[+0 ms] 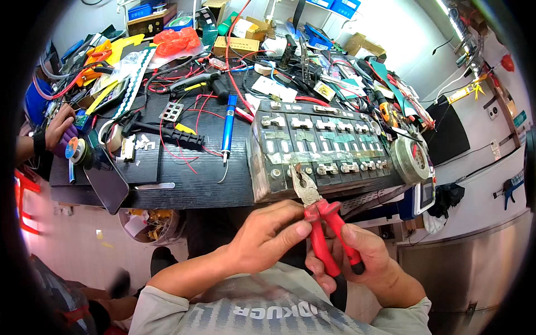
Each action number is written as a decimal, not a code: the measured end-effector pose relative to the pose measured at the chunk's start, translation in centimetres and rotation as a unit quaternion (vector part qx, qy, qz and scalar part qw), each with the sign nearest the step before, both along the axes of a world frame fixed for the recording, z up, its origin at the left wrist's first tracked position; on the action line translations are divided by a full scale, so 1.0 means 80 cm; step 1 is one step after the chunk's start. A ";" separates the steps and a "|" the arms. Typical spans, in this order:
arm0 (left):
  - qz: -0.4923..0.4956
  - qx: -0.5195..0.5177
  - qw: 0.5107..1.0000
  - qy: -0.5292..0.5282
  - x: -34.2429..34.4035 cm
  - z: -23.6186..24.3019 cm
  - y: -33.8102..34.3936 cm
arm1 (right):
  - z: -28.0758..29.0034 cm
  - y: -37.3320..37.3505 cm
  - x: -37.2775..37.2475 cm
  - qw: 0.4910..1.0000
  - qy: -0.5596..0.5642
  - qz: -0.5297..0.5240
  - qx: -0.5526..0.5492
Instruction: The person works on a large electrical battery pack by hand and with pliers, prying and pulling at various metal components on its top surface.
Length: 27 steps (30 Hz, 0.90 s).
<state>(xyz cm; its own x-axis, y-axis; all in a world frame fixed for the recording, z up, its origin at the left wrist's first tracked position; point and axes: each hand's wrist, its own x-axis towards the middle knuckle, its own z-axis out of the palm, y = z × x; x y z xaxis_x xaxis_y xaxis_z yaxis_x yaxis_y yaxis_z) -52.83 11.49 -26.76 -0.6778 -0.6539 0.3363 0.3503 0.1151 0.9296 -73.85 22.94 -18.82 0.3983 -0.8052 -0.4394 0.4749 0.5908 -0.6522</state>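
A pair of combination pliers [317,244] with red handles is in my right hand [371,251], whose fingers wrap the two spread handles. My left hand [271,231] closes on the pliers near the pivot, its thumb against one handle. The metal jaws point away from me, slightly apart, over the front edge of a battery pack [262,151]. They are by a terminal in its front row; whether anything is between them I cannot tell. The pack is a dark block with metal connector plates along its top and clear tape across it.
On the black table [223,187] lie a blue pen-shaped tool [228,125], a black-handled hammer [164,133], a phone [108,177] and loose red wires. A solder spool [410,161] stands right of the pack. Another person's hand [58,125] is at the far left. Tools and cables crowd the back.
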 end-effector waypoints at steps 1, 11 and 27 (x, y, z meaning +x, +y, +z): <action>0.063 -0.120 0.991 -0.019 0.005 0.003 -0.005 | 0.011 -0.002 -0.008 0.999 0.039 0.012 -0.004; 0.270 -0.399 0.864 -0.151 -0.003 0.016 -0.051 | 0.058 -0.013 -0.046 0.977 0.204 0.067 0.005; 0.283 -0.418 0.856 -0.113 -0.011 0.000 -0.064 | 0.056 -0.022 -0.050 0.854 0.479 0.147 -0.142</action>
<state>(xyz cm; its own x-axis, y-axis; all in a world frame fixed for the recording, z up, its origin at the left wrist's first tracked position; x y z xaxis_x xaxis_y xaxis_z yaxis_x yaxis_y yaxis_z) -53.72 6.39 -26.79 -0.4413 -0.4941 0.7491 -0.1590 0.8646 0.4766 -77.89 21.16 -14.31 0.1695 -0.8598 -0.4816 -0.4982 0.3469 -0.7946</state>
